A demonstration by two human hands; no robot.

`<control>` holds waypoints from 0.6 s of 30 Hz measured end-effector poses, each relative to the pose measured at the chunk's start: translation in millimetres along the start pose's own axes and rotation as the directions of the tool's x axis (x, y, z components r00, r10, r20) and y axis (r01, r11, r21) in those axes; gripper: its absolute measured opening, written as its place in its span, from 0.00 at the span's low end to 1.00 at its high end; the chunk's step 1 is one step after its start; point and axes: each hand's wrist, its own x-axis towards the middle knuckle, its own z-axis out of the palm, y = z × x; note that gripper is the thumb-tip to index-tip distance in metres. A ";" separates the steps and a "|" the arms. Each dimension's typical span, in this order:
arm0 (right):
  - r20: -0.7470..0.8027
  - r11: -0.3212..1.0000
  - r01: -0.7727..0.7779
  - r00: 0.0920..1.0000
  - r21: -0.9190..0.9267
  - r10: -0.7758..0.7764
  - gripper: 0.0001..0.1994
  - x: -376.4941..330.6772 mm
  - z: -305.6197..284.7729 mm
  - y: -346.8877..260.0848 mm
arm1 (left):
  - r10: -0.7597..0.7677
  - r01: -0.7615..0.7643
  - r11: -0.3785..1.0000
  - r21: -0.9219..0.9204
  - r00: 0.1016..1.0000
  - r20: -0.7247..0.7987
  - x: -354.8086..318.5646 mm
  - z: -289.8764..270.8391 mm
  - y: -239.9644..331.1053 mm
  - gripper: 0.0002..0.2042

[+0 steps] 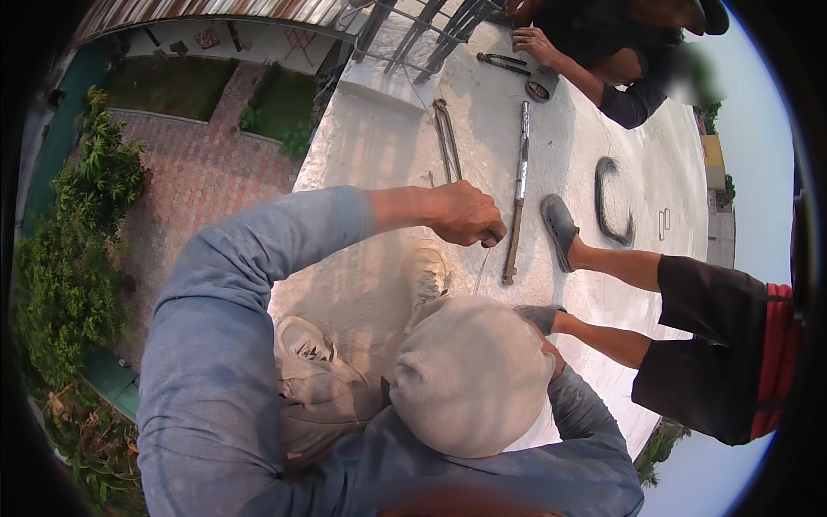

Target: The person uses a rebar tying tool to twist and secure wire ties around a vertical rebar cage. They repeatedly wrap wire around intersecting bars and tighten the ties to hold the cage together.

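My left hand [469,214] is closed in a pinch on a thin wire [480,271], which runs down from the fingertips and passes out of sight behind my raised knee [474,379]. Only a sliver of my right hand [554,355] shows past the knee's right side; its fingers are hidden. Just beyond my left hand lie long-handled pincers [446,138] on the pale concrete surface. To its right rests a long narrow metal bar [519,185], silver in its upper part and brownish toward the near end.
Steel rebar [413,39] stands at the far edge. A co-worker's hand [536,45] is near a second pair of pincers [504,62] and a round brown object [538,91]. Another person's clogs [560,231] stand right, near a black wire coil [612,202]. Left, the surface drops to a paved yard [202,164].
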 end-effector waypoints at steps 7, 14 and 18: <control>-0.151 0.877 -0.306 0.912 0.371 0.382 0.19 -16.6 12.9 87.4 | -0.007 -0.009 0.991 0.134 0.993 0.121 0.3 18.7 -5.2 0.07; 0.403 0.795 -0.474 0.857 0.378 0.320 0.28 -55.2 81.7 96.2 | -0.051 0.006 0.956 0.292 0.988 0.145 -20.8 78.7 -28.8 0.08; 0.283 0.692 -0.563 0.826 0.453 0.487 0.32 21.0 42.8 121.6 | -0.008 -0.021 0.924 0.383 0.997 0.074 -29.4 84.8 -35.7 0.06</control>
